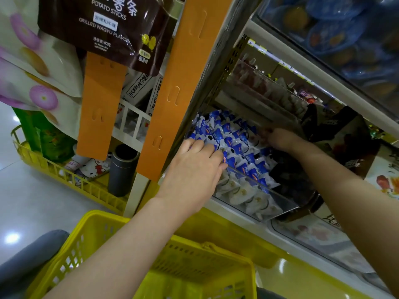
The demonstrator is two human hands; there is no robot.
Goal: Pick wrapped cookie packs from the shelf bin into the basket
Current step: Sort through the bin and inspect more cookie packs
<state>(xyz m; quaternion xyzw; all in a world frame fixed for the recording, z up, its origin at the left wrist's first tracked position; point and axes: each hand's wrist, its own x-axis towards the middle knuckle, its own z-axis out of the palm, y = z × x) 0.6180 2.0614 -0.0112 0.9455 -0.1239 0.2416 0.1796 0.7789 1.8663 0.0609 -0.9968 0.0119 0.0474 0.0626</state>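
Both my arms reach into the clear shelf bin, where the blue-and-white cookie packs lie heaped. My left hand lies palm-down on the near packs, fingers nearly straight, tips buried among them, so I cannot tell whether a pack is caught. My right hand (blurred) curls over the far packs; any grip there is equally unclear. The yellow basket sits directly below, probably so a lifted pack only needs dropping.

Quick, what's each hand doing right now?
Left hand: fingers curled round packs.
Right hand: among the packs, blurred, grip cannot be told.
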